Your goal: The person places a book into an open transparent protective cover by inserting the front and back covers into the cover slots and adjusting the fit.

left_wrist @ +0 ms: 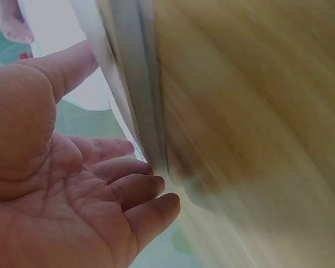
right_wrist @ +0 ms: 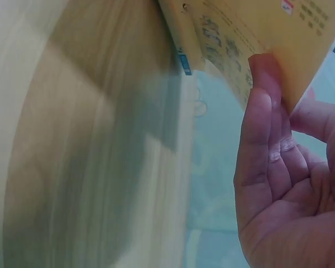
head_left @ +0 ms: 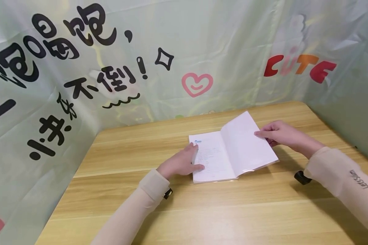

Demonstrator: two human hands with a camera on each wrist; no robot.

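A thin paperback book lies open on the wooden table, its left page showing rows of small print and a small blue mark near the top. My left hand rests at the left edge, thumb and a fingertip on the page. In the left wrist view its fingers are loosely extended beside the page edges. On the other side, my right hand pinches the outer edge of the raised cover between thumb and fingers. That cover is white inside; its printed outer face looks yellow-orange in the right wrist view.
The wooden table extends around the book. Behind it hangs a pale green cloth with black characters, a pink heart and the word CUTE. Dark wrist devices show below both cuffs, one at the right wrist.
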